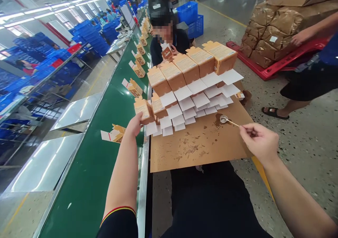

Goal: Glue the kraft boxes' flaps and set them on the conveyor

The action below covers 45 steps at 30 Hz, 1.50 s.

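Note:
My left hand (pixel 135 124) is closed on an orange-brown carton (pixel 142 107) at the left end of the stacked rows, above the belt's edge. In my right hand (pixel 260 139), a thin cotton swab (pixel 233 123) is pinched between thumb and fingers. Its far end reaches a small round clear dish (pixel 224 119), which sits by a dark wet stain on the cardboard sheet (pixel 171 157). Between my hands stand several rows of like cartons (pixel 182 74), their white flaps hanging toward me over the cardboard.
A green conveyor belt (pixel 87 174) on my left carries several open cartons (pixel 117 134). Across the stack a co-worker (pixel 165 37) holds a carton. On the right are a red pallet jack (pixel 264 70) with wrapped brown bundles (pixel 274 30) and another person's legs (pixel 298 90).

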### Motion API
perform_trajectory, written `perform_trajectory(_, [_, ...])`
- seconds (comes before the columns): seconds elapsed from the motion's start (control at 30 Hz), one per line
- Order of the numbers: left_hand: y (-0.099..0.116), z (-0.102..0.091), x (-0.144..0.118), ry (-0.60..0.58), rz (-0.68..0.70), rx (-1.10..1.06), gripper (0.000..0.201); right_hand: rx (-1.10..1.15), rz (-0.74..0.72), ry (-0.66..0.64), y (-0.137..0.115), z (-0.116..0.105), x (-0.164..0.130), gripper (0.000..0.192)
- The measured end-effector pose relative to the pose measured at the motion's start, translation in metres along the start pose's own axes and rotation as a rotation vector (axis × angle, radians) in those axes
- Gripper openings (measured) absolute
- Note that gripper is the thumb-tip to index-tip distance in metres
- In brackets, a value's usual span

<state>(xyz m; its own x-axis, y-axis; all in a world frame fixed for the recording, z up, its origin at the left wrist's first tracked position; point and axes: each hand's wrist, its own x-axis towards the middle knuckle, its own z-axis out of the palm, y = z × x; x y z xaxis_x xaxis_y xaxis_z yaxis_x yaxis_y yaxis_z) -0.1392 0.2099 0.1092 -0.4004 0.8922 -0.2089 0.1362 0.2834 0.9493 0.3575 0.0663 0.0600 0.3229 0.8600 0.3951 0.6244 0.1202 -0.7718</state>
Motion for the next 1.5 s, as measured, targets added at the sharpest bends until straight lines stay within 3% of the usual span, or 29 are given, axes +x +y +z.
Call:
perform_trajectory(0.1, [-0.004, -0.024, -0.033, 0.017, 0.078, -0.214, 0.046, -0.162, 0.001, -0.11, 0.003, 0.005, 0.021, 0.03])
perform_trajectory(0.2, [-0.025, -0.039, -0.086, -0.029, 0.186, -0.445, 0.065, -0.238, -0.003, -0.243, 0.005, 0.013, 0.036, 0.023])
perform_trajectory(0.33, [-0.074, -0.026, -0.153, -0.102, 0.092, -0.476, 0.074, -0.31, 0.006, -0.361, 0.01, 0.021, 0.047, 0.024])
perform_trajectory(0.43, [-0.104, -0.002, -0.178, -0.034, 0.027, -0.432, 0.078, -0.318, 0.02, -0.346, 0.016, 0.016, 0.047, 0.022])
perform_trajectory(0.6, [-0.121, 0.02, -0.185, 0.071, 0.004, -0.339, 0.086, -0.09, -0.011, -0.18, 0.0, 0.018, 0.008, 0.02])
perform_trajectory(0.77, [-0.123, 0.022, -0.183, 0.048, -0.018, -0.27, 0.082, 0.271, -0.142, -0.577, -0.051, 0.077, -0.081, 0.023])
perform_trajectory(0.87, [-0.126, 0.023, -0.184, 0.06, -0.02, -0.265, 0.081, 0.314, -0.241, -0.648, -0.069, 0.115, -0.114, 0.026])
perform_trajectory(0.97, [-0.128, 0.024, -0.185, 0.053, -0.028, -0.273, 0.08, 0.296, -0.299, -0.67, -0.069, 0.133, -0.122, 0.027])
perform_trajectory(1.2, [-0.124, 0.031, -0.191, 0.066, 0.007, -0.27, 0.083, 0.268, -0.288, -0.62, -0.056, 0.13, -0.107, 0.026])
perform_trajectory(1.5, [-0.128, 0.049, -0.22, 0.117, 0.219, 0.029, 0.087, 0.301, -0.082, -0.452, -0.051, 0.089, -0.088, 0.027])
